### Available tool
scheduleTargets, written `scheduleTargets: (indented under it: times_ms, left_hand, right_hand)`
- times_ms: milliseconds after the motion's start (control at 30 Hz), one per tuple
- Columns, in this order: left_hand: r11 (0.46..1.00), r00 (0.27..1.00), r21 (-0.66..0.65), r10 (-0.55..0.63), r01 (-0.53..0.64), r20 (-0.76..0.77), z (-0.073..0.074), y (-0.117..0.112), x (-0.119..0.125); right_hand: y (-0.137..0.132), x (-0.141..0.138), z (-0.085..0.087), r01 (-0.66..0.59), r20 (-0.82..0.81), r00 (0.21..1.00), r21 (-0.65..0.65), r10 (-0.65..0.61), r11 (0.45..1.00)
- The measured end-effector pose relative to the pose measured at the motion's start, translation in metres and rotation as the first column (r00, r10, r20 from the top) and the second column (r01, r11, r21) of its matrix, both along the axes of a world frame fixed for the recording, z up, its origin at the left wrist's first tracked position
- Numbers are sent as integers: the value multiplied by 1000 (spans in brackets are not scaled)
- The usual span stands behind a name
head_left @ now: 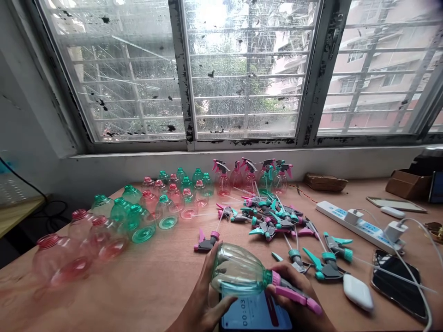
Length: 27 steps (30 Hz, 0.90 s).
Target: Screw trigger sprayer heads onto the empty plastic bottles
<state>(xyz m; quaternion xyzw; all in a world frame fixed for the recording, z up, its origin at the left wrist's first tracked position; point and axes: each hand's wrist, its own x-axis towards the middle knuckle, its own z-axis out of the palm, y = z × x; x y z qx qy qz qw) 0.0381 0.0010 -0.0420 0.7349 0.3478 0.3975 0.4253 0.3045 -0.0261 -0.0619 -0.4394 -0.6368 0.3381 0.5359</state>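
My left hand (207, 299) is wrapped round the base end of a clear green spray bottle (238, 269), which lies tilted on its side in the air above a phone (254, 313) showing a timer. My right hand (290, 281) grips the pink and grey trigger spray head (287, 293) at the bottle's neck. Whether the collar is fully threaded cannot be told. Just beyond the bottle lies another pink and grey spray head (207, 240). To the right of it spreads a heap of loose pink and teal spray heads (273, 216) with thin tubes.
Open pink and green bottles (138, 221) stand in rows at the left. Several bottles with spray heads (249, 177) stand by the window wall. On the right are a power strip (360, 226), a dark phone (399, 283), a white earbud case (358, 293) and cables.
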Motion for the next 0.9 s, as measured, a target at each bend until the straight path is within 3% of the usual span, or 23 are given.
scheduleTargets:
  times_ms: [233, 433, 900]
  left_hand:
    - [995, 995, -92, -21, 29, 93, -3, 4, 1]
    - [999, 996, -38, -18, 21, 84, -9, 5, 1]
    - [992, 992, -107, -55, 67, 113, 1, 3, 5]
  right_hand:
    - [-3, -2, 8, -12, 7, 1000, 46, 12, 999]
    - [-1, -1, 3, 9, 27, 1000, 2, -9, 1000]
    - [-2, -1, 2, 42, 32, 999, 31, -43, 999]
